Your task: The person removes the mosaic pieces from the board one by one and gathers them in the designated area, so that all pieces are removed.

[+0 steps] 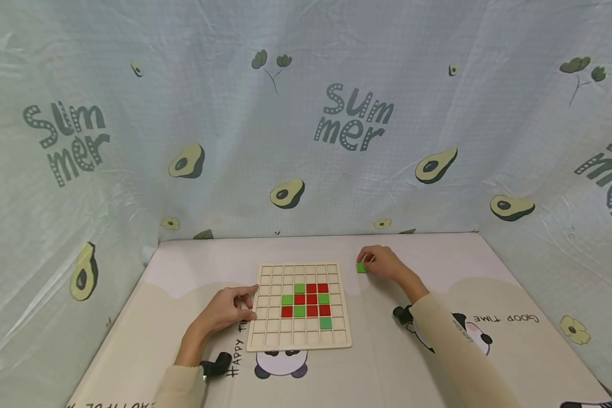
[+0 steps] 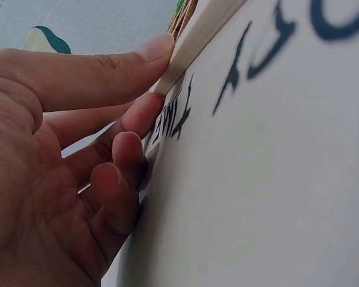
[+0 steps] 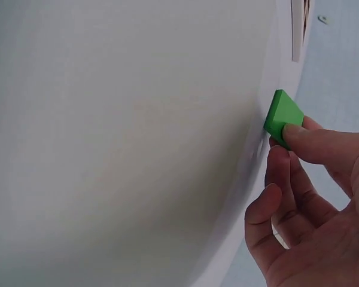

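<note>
A square wooden grid board (image 1: 298, 340) lies on the table, with red tiles (image 1: 311, 298) and green tiles (image 1: 299, 311) set in several of its cells. At its left edge is my left hand (image 1: 224, 309). In the left wrist view the thumb (image 2: 158, 48) and a fingertip hold the board's pale wooden edge (image 2: 194, 45), the other fingers curled below. Beyond the board's upper right corner, my right hand (image 1: 385, 263) pinches a green square tile (image 3: 283, 113) between thumb and fingers. That tile stands tilted on one corner in the right wrist view, close over the tabletop.
The table is covered by a pale cloth (image 1: 382, 362) printed with pandas and lettering. A white curtain (image 1: 224, 113) with avocado and "summer" prints hangs behind and at both sides. Each wrist wears a small black camera (image 1: 216, 364).
</note>
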`<state>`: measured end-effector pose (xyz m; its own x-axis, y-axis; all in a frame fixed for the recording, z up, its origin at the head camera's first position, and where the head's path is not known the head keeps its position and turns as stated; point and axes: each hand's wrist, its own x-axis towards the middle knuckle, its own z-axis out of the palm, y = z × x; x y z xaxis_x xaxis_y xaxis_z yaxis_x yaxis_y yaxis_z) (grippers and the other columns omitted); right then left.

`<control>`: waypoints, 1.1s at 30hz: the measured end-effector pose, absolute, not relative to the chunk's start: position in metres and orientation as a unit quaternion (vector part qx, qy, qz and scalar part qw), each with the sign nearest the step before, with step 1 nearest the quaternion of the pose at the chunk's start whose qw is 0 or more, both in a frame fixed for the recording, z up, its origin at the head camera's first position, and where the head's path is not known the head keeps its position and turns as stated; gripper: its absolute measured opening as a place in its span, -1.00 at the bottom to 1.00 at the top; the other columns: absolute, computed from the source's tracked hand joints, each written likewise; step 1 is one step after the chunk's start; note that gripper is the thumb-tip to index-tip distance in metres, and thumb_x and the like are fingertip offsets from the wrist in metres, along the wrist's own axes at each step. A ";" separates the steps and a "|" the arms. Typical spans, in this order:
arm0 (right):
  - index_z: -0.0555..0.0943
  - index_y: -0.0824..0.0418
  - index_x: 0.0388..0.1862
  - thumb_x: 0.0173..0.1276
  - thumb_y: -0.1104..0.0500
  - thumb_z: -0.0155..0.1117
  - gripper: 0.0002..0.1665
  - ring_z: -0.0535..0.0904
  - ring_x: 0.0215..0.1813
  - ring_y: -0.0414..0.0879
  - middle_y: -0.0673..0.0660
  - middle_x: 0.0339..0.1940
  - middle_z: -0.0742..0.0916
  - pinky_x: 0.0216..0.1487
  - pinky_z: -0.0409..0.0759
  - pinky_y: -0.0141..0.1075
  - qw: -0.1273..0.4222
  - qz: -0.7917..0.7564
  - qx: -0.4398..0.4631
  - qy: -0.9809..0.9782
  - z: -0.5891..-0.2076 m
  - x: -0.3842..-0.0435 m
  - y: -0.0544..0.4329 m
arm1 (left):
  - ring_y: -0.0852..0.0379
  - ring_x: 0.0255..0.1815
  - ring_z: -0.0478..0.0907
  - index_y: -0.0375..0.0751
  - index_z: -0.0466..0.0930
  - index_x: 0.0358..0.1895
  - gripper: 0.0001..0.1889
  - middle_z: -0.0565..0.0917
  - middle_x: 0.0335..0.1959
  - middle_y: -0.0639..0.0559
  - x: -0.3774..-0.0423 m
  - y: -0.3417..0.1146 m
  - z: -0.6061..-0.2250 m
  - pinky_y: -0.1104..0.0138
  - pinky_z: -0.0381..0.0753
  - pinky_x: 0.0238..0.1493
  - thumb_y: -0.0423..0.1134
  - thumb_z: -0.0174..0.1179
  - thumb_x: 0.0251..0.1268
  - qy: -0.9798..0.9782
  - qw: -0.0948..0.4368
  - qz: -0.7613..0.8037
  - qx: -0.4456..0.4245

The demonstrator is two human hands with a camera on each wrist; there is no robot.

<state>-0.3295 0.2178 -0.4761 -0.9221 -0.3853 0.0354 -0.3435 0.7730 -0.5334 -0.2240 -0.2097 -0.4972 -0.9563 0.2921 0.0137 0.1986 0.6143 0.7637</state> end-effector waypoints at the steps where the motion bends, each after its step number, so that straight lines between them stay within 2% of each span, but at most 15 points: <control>1: 0.72 0.20 -0.13 0.36 0.37 0.24 -0.81 0.69 -0.11 0.08 0.24 -0.14 0.78 -0.08 0.62 -0.06 0.037 -0.276 -0.195 0.941 -0.476 -0.329 0.218 | 0.26 -0.46 0.34 -0.41 0.53 0.36 -0.25 0.61 -0.37 0.06 -0.224 -0.209 -0.497 0.42 0.30 -0.39 -0.31 0.51 -0.01 0.897 0.056 0.417 0.138; 12: 0.72 0.25 -0.12 0.30 0.38 0.34 -0.81 0.68 -0.12 0.03 0.20 -0.17 0.76 -0.20 0.59 -0.22 0.055 -0.292 -0.172 0.939 -0.479 -0.329 0.217 | 0.26 -0.45 0.33 -0.44 0.53 0.36 -0.24 0.62 -0.36 0.03 -0.226 -0.210 -0.497 0.42 0.29 -0.40 -0.30 0.53 -0.02 0.894 0.054 0.419 0.146; 26: 0.75 0.31 -0.04 0.34 0.36 0.30 -0.76 0.69 -0.07 0.09 0.24 -0.12 0.77 -0.13 0.62 -0.15 0.054 -0.291 -0.174 0.939 -0.483 -0.331 0.217 | 0.27 -0.47 0.33 -0.44 0.54 0.34 -0.25 0.63 -0.37 0.03 -0.225 -0.211 -0.496 0.43 0.29 -0.41 -0.29 0.52 -0.02 0.894 0.051 0.421 0.144; 33: 0.70 0.27 0.02 0.33 0.26 0.35 -0.72 0.69 0.01 0.15 0.25 -0.09 0.75 0.00 0.63 -0.05 0.059 -0.311 -0.182 0.931 -0.481 -0.329 0.220 | 0.26 -0.47 0.32 -0.44 0.54 0.35 -0.24 0.62 -0.36 0.01 -0.224 -0.210 -0.495 0.41 0.27 -0.41 -0.32 0.53 -0.03 0.890 0.051 0.429 0.145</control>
